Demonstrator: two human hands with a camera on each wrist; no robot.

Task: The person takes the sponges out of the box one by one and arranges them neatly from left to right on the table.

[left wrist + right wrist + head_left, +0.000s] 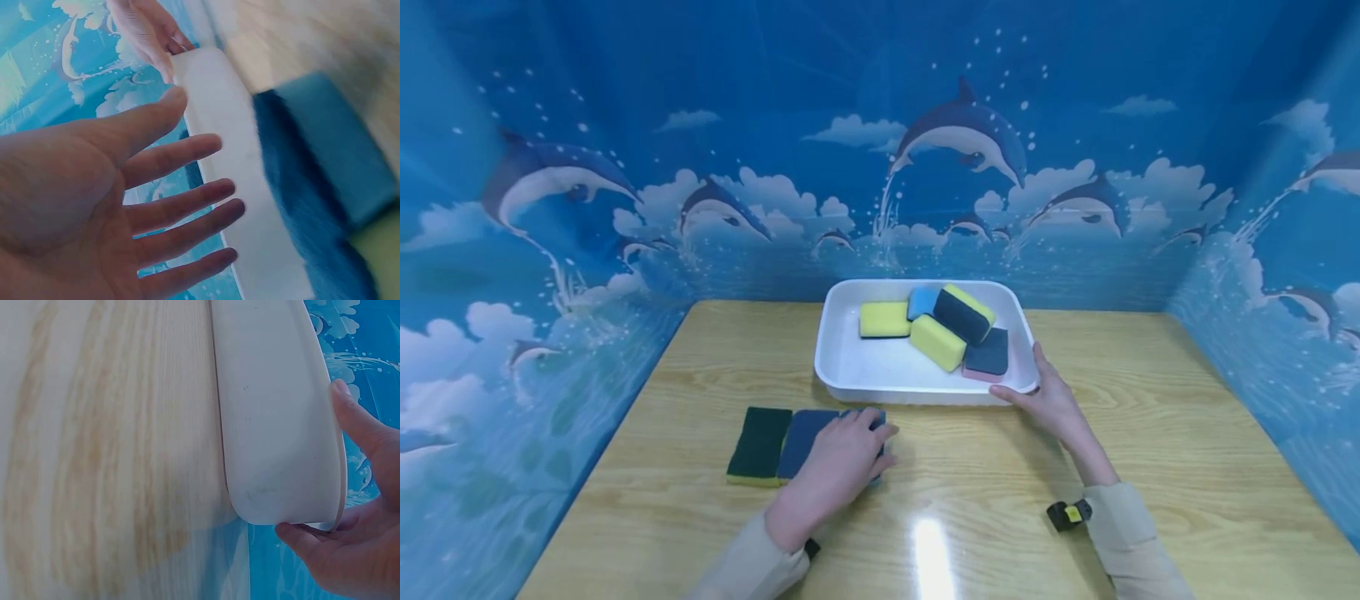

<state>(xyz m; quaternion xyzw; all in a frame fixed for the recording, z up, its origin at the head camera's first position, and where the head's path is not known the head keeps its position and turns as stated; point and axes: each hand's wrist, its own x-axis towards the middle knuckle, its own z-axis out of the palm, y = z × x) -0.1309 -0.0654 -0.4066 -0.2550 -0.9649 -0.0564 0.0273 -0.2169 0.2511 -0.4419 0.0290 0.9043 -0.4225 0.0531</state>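
Observation:
My left hand point(842, 454) hovers over the right end of a row of sponges, its fingers spread and holding nothing. In that row lie a dark green-topped sponge point(762, 446) with a yellow base, a dark blue-topped one point(805, 433), and a blue sponge point(340, 147) mostly hidden under the hand in the head view. My right hand point(1051, 404) grips the front right corner of a white tray point(880, 393), thumb at the front rim and fingers along the right side. Inside the tray are several sponges, among them a yellow one point(883, 318) and a pink-based grey one point(987, 354).
The tray stands at the back of a wooden table point(1150, 433), close to a blue dolphin-print curtain point(850, 192). The curtain also runs along the left and right sides. Its sponges crowd toward the right, with a black-and-yellow sponge point(962, 315) tilted on others.

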